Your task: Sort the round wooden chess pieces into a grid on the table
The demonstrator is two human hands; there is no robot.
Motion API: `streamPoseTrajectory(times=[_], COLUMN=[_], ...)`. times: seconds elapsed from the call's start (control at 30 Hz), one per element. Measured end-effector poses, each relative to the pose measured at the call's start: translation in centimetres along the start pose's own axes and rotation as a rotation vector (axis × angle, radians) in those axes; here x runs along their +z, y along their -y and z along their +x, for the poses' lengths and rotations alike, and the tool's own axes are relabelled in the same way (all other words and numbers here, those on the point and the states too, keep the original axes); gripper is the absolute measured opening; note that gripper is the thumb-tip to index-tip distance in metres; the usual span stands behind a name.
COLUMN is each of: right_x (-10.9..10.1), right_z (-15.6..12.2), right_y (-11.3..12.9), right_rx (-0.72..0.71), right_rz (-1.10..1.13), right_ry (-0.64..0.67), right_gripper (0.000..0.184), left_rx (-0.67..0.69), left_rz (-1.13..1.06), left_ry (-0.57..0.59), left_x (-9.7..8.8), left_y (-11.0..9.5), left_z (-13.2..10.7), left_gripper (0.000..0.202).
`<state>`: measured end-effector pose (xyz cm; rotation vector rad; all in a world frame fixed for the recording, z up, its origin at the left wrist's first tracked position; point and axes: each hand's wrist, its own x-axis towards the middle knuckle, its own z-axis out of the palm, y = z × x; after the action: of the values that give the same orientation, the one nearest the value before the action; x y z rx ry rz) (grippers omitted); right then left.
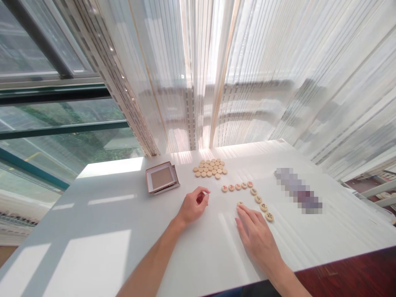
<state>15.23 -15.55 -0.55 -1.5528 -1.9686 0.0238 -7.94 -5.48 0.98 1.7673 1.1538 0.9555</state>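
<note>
My left hand (194,205) rests on the white table (123,231) with its fingers curled in a loose pinch; nothing shows between them. My right hand (257,236) lies flat with fingers stretched out, and a fingertip touches one round wooden game piece (240,203). A curved row of several face-up wooden pieces (250,190) with red and dark marks runs just beyond my right hand. Farther back sits a tight cluster of several blank-side-up pieces (210,168).
An open shallow cardboard box (162,178) lies left of the cluster. A blurred-out object (298,190) lies at the right of the table. Sheer white curtains (247,74) and a window (46,107) stand behind. The table's near edge meets dark wood (349,272).
</note>
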Motion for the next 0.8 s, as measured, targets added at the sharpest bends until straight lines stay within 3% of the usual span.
streamPoseTrajectory(times=[0.4, 0.8], right_x=[0.6, 0.9], right_z=[0.8, 1.7], right_y=[-1.4, -2.4], right_rx=[0.005, 0.072], right_rz=[-0.183, -0.227], right_ry=[0.013, -0.014], right_gripper=[0.043, 0.042], left_rx=[-0.01, 0.005], left_rz=[-0.028, -0.005], left_ry=[-0.002, 0.008], left_x=[0.1, 0.2], left_y=[0.1, 0.4], left_z=[0.1, 0.2], left_gripper=[0.02, 0.018])
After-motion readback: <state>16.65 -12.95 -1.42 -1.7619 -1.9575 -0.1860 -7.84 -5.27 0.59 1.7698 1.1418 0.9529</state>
